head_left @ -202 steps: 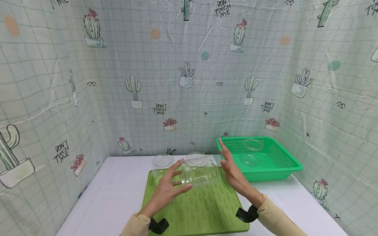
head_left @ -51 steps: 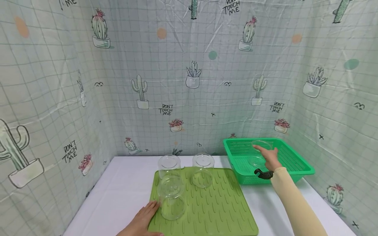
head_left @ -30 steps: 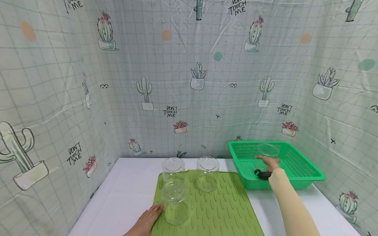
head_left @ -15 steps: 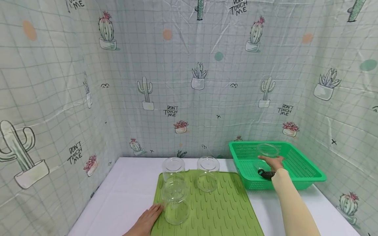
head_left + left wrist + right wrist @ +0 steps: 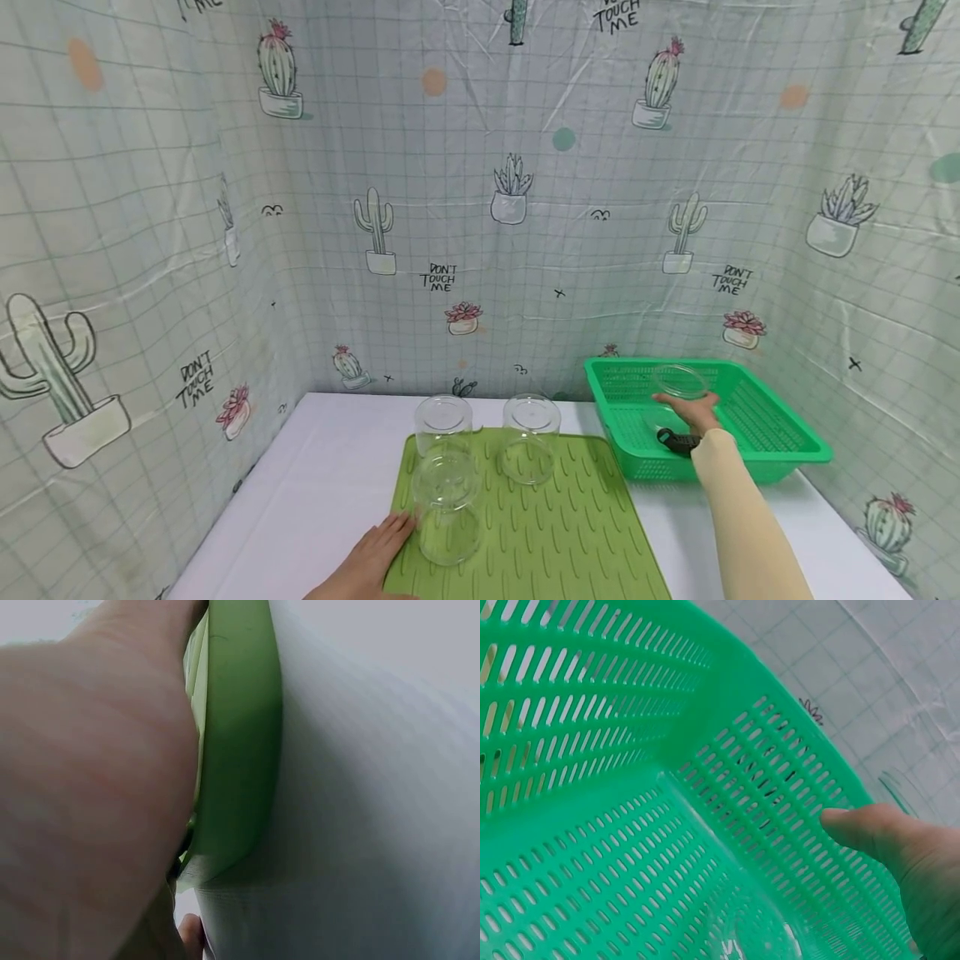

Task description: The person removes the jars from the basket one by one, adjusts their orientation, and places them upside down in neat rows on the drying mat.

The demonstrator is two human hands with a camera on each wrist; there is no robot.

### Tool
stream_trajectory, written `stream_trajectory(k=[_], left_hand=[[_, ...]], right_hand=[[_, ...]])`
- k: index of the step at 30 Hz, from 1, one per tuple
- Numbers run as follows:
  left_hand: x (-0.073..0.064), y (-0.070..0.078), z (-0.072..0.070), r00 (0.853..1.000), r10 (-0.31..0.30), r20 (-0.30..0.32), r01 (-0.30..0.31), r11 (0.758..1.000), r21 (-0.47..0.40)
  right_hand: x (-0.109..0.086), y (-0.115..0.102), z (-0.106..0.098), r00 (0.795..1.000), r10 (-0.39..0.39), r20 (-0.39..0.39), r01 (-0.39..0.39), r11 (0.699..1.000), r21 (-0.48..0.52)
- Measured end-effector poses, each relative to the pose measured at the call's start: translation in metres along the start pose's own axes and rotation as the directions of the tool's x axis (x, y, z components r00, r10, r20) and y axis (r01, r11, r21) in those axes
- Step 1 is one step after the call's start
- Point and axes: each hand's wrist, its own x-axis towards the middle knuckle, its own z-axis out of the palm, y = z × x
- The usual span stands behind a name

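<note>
My left hand (image 5: 367,554) lies with straight fingers on the left edge of the ribbed green mat (image 5: 555,533), beside the front clear jar (image 5: 448,521). Two more clear jars, a left one (image 5: 442,421) and a right one (image 5: 531,437), stand at the back of the mat; all three seem bottom-up. My right hand (image 5: 693,410) reaches into the green basket (image 5: 630,462), its thumb and fingers on either side of another clear jar (image 5: 681,381). In the right wrist view the thumb (image 5: 862,825) shows, but the other fingers are mostly hidden.
A white cloth (image 5: 300,483) covers the table around the mat. The basket's raised slotted walls (image 5: 765,757) surround the right hand. Curtains with cactus prints (image 5: 487,250) hang behind and on both sides.
Earlier both hands held a jar over the mat; a jar now stands at its front left. The right hand has gone into the basket, lowering slightly round the jar there. Lately little moves.
</note>
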Motion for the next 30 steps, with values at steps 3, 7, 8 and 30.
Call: stream_trajectory(k=[3,7,8,30], left_hand=[[0.001,0.000,0.000,1.000,0.002,0.002,-0.002,1.000,-0.002],[0.003,0.000,0.000,1.000,-0.002,0.020,0.003,1.000,-0.013],[0.003,0.000,0.000,1.000,-0.002,0.024,0.003,1.000,-0.013],[0.002,-0.004,0.003,0.999,0.029,-0.027,-0.028,0.999,0.039]], right_hand=[[-0.003,-0.001,0.000,1.000,-0.006,-0.005,0.006,1.000,-0.020],[-0.002,-0.001,0.002,1.000,-0.010,-0.029,0.011,1.000,0.023],[-0.002,-0.002,0.002,0.999,-0.007,-0.037,0.009,0.999,0.036],[-0.039,-0.037,0.018,0.965,-0.162,-0.208,0.187,0.976,0.108]])
